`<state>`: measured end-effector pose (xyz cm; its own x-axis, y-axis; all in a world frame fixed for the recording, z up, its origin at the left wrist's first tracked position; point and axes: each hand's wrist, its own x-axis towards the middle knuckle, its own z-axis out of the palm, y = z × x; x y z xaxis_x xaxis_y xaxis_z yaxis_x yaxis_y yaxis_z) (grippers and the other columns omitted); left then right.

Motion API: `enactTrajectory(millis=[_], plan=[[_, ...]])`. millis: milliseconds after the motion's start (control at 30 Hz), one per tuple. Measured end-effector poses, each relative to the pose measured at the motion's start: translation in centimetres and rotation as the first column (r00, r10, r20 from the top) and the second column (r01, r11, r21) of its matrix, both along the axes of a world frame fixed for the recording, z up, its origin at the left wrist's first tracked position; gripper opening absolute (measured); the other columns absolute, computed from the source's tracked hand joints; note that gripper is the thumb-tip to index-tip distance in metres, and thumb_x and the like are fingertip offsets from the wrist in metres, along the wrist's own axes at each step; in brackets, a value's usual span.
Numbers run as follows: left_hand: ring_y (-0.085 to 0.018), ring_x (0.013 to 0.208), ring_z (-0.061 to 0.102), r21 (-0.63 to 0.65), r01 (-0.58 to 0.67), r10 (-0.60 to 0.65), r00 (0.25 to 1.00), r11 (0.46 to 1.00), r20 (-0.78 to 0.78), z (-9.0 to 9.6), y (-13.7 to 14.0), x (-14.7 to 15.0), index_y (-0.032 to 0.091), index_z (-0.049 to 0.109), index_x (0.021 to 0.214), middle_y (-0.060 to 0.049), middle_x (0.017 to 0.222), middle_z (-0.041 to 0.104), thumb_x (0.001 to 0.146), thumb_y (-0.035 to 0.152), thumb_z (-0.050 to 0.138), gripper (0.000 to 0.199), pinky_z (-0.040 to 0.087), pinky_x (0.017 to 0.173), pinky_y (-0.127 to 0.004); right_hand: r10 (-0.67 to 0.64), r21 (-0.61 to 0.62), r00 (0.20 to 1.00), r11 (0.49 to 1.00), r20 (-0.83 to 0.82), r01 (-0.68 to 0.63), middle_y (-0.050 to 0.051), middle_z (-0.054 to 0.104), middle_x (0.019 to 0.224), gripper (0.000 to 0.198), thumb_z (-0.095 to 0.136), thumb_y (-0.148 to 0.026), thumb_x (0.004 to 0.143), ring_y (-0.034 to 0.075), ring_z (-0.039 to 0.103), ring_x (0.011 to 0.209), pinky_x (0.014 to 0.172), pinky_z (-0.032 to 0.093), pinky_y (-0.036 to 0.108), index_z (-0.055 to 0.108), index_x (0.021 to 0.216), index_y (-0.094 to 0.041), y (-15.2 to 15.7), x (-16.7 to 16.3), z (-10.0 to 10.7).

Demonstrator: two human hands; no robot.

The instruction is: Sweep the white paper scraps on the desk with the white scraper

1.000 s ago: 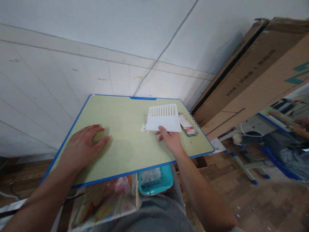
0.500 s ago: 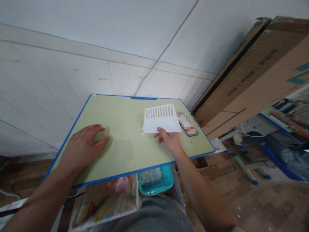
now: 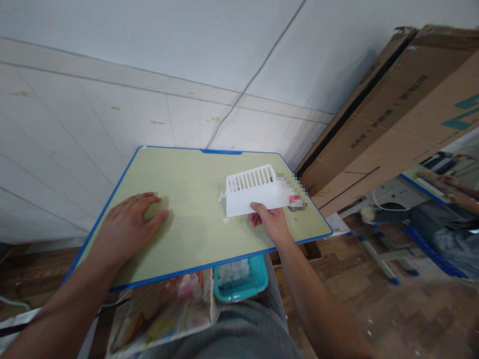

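Since half a second ago, have drawn the white slotted card (image 3: pixel 241 203) slightly lower and rightward and turned it, dipping its left end and uncovering white scraps (image 3: pixel 221 196) beside it. At left, resting left hand (image 3: pixel 129 227) on the pale green tabletop (image 3: pixel 194 229), with fingers loosely bent and thumb apart, gripping nothing. Below the front edge, seen in part: a printed bag (image 3: pixel 179 316) with pinkish plastic (image 3: pixel 189 286) in it; just right, a turquoise tub (image 3: pixel 241 297) with whitish pieces (image 3: pixel 235 273) inside. Over the tabletop's right half, grasping the card by its near edge in right hand (image 3: pixel 269 222), with thumb above and fingers curled beneath, slots facing away; cannot tell whether touching the surface. Overlapped by the card's right end, a pixelated item (image 3: pixel 297 200) with a red patch. Farther right, a tall cardboard box (image 3: pixel 374 144), then another desk (image 3: pixel 411 175) with another person's arm (image 3: pixel 462 198) over it.
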<state>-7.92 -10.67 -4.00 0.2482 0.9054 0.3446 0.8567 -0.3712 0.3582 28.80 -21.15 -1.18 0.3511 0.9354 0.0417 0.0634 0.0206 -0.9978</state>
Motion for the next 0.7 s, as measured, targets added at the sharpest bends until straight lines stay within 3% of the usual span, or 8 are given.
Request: enactTrajectory(millis=[133, 333, 700], plan=[[-0.044, 0.157, 0.075, 0.001, 0.006, -0.006, 1.000, 1.000, 0.010, -0.1, 0.0, -0.1, 0.014, 0.081, 0.142, -0.025, 0.164, 0.081, 0.104, 0.069, 0.049, 0.075, 0.053, 0.142, -0.063, 0.023, -0.015, 1.000, 1.000, -0.009, -0.023, 0.009, 0.082, 0.065, 0.034, 0.087, -0.057, 0.079, 0.019, 0.063, 0.048, 0.049, 0.055, 0.034, 0.076, 0.074, -0.026, -0.5, 0.2, 0.0], [-0.040, 0.158, 0.075, 0.017, -0.002, 0.002, 1.000, 1.000, 0.011, -0.5, 0.2, -0.3, 0.021, 0.081, 0.141, -0.019, 0.166, 0.082, 0.105, 0.070, 0.050, 0.068, 0.052, 0.143, -0.059, 0.042, -0.033, 0.999, 0.999, -0.018, -0.043, 0.008, 0.077, 0.058, 0.031, 0.087, -0.053, 0.079, 0.021, 0.062, 0.047, 0.049, 0.054, 0.035, 0.074, 0.067, -0.027, -1.1, 0.7, -0.4], [-0.041, 0.159, 0.074, -0.002, -0.007, 0.007, 1.000, 1.000, 0.003, -0.2, 0.1, -0.1, 0.017, 0.082, 0.142, -0.022, 0.166, 0.081, 0.104, 0.071, 0.048, 0.074, 0.051, 0.144, -0.057, 0.078, -0.050, 0.997, 0.996, -0.003, -0.078, 0.006, 0.071, 0.052, 0.030, 0.082, -0.047, 0.078, 0.021, 0.059, 0.046, 0.050, 0.055, 0.037, 0.072, 0.057, -0.028, -2.5, 1.0, 0.0]])
